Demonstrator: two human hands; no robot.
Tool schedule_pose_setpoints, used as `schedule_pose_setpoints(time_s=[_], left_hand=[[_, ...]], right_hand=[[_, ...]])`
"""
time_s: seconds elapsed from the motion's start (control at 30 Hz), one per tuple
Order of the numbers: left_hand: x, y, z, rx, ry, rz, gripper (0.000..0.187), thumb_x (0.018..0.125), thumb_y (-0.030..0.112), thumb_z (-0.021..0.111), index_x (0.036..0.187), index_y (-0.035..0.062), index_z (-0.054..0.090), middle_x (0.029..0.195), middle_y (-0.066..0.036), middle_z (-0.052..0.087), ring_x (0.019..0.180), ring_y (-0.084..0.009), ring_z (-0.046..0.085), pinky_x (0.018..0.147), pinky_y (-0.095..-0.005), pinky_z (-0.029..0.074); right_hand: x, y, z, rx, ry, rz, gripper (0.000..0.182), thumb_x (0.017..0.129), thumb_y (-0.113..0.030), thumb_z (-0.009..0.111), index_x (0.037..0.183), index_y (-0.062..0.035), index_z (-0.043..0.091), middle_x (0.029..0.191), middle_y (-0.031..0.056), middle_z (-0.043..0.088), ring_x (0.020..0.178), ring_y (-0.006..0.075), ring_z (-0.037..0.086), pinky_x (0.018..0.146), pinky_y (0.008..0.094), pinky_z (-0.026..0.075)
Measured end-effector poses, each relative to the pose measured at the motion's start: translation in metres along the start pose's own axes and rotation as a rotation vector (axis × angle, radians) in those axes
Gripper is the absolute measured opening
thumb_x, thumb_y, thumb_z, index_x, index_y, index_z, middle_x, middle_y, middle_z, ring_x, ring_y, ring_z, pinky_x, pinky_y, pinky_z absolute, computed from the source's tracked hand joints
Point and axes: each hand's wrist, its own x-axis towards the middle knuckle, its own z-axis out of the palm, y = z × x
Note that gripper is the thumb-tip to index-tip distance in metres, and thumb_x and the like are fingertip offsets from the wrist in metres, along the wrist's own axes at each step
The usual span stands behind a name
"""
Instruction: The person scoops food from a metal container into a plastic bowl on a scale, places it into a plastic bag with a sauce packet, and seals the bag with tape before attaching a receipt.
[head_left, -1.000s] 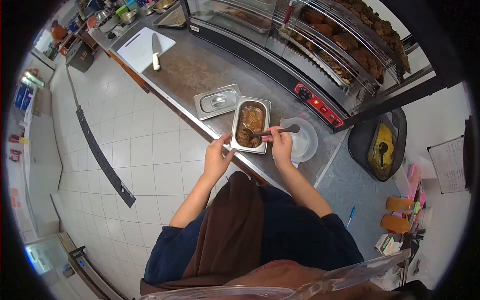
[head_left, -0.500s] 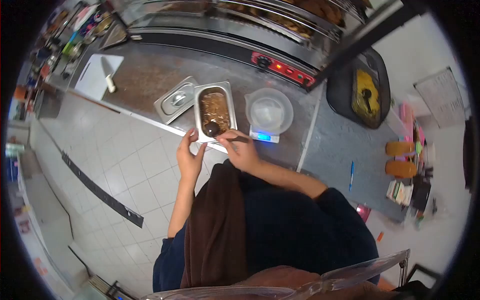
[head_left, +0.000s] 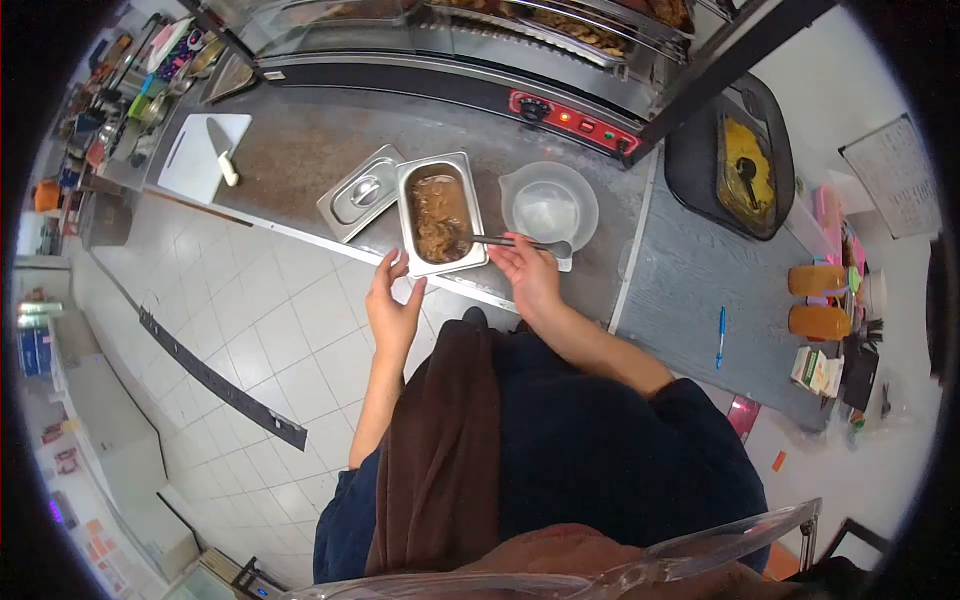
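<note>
A steel food pan (head_left: pixel 408 222) of brown stew sits at the counter's near edge. My left hand (head_left: pixel 393 305) touches the pan's near left corner with its fingers spread. My right hand (head_left: pixel 528 272) holds the handle of a long spoon (head_left: pixel 505 241) whose bowl rests in the stew at the pan's right side. Just right of the pan stands a clear plastic bowl (head_left: pixel 549 203) on a small scale, next to my right hand. The pan's steel lid (head_left: pixel 361 193) lies flat on the counter to its left.
A white cutting board (head_left: pixel 205 143) with a knife lies at the far left of the counter. A heated display case (head_left: pixel 520 60) with red controls runs along the back. A black container (head_left: pixel 738 158) of yellow food sits at right, near a blue pen (head_left: pixel 720 337) and orange cups (head_left: pixel 820 300).
The spoon's bowl has moved from the pan's near end to its right side, with the handle now pointing right. My right hand has moved right. The view has shifted slightly.
</note>
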Motion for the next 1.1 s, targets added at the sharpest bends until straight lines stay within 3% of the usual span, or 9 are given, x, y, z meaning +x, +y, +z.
schedule_pose_setpoints(time_s=[0.4,0.5,0.6,0.8,1.0,1.1], left_hand=[[-0.007,-0.006,-0.017,-0.033,0.048,-0.027,0.065,0.066,0.01,0.075,0.121,-0.0004,0.043,0.115,-0.013,0.057,0.096,-0.0229,0.057,0.086,-0.0346,0.043],[-0.01,-0.01,-0.022,-0.011,0.077,-0.045,0.066,0.066,0.01,0.075,0.122,0.0008,0.042,0.114,-0.012,0.058,0.097,-0.0224,0.057,0.085,-0.0348,0.043],[-0.012,-0.013,-0.023,-0.037,0.081,-0.029,0.064,0.066,0.01,0.075,0.121,0.0039,0.043,0.114,-0.011,0.058,0.097,-0.0223,0.057,0.082,-0.0359,0.043],[-0.008,-0.01,-0.011,-0.047,0.03,0.017,0.06,0.066,0.009,0.075,0.119,0.003,0.046,0.115,-0.01,0.058,0.096,-0.0223,0.058,0.084,-0.0356,0.043],[-0.005,-0.006,-0.005,-0.068,0.029,0.015,0.057,0.067,0.005,0.073,0.117,0.0016,0.048,0.113,-0.012,0.059,0.096,-0.0233,0.058,0.087,-0.0344,0.043],[-0.003,-0.007,-0.004,-0.059,0.049,0.021,0.054,0.067,0.004,0.073,0.115,0.0011,0.049,0.11,-0.012,0.061,0.096,-0.0232,0.059,0.087,-0.0339,0.043]], right_hand=[[0.014,-0.011,-0.013,0.12,-0.058,0.057,0.023,0.091,-0.011,0.047,0.103,0.008,0.048,0.094,0.0211,0.054,0.096,0.0298,0.057,0.092,0.0381,0.047],[0.01,-0.021,0.0,0.143,0.001,0.071,0.024,0.092,-0.011,0.045,0.104,0.0093,0.046,0.092,0.022,0.056,0.093,0.0301,0.059,0.087,0.0372,0.05],[0.006,-0.025,0.005,0.056,-0.069,-0.042,0.025,0.092,-0.013,0.046,0.103,0.0095,0.048,0.09,0.0208,0.058,0.087,0.0272,0.061,0.083,0.0361,0.052],[-0.001,-0.017,0.015,-0.425,-0.244,-0.346,0.024,0.091,-0.015,0.05,0.097,0.0075,0.055,0.088,0.0153,0.061,0.081,0.0226,0.063,0.076,0.0299,0.051],[-0.003,-0.024,0.018,-1.186,-0.593,-0.811,0.021,0.09,-0.012,0.052,0.099,0.0066,0.055,0.084,0.0085,0.062,0.081,0.0173,0.062,0.071,0.025,0.049],[0.004,-0.011,0.016,-0.762,-0.506,-0.518,0.022,0.092,-0.014,0.048,0.096,0.0061,0.055,0.083,0.0103,0.062,0.077,0.0162,0.062,0.07,0.0259,0.05]])
